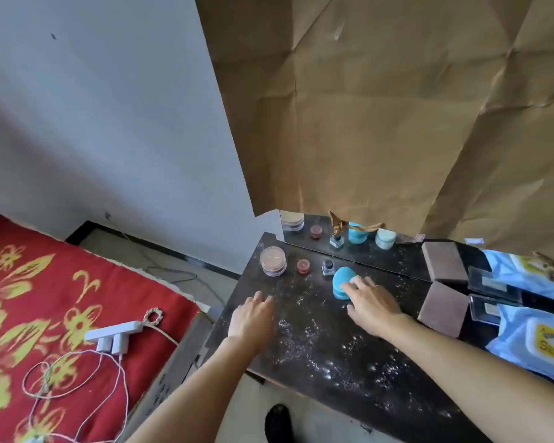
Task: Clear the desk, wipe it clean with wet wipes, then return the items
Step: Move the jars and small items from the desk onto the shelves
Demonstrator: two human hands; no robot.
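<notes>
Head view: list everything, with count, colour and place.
Speckled desk top: one, black, centre.
Round clear powder jar: one, pink, desk's far left.
Small round jar: one, red, beside powder jar.
Small glass bottle: one, dark-capped, right of it.
Round plastic jar: one, blue, under right fingers.
Cube block: one, brown, desk's right.
Wet wipes pack: one, pale blue, far right.
Mirror: one, reflective, desk's back.
Power strip: one, white, on red floral bedcover.
Left hand: one, flat on desk.
Right hand: one, fingers on plastic jar.

Red floral bedspread, white power strip lying on it, creased brown paper, pale wall
</notes>
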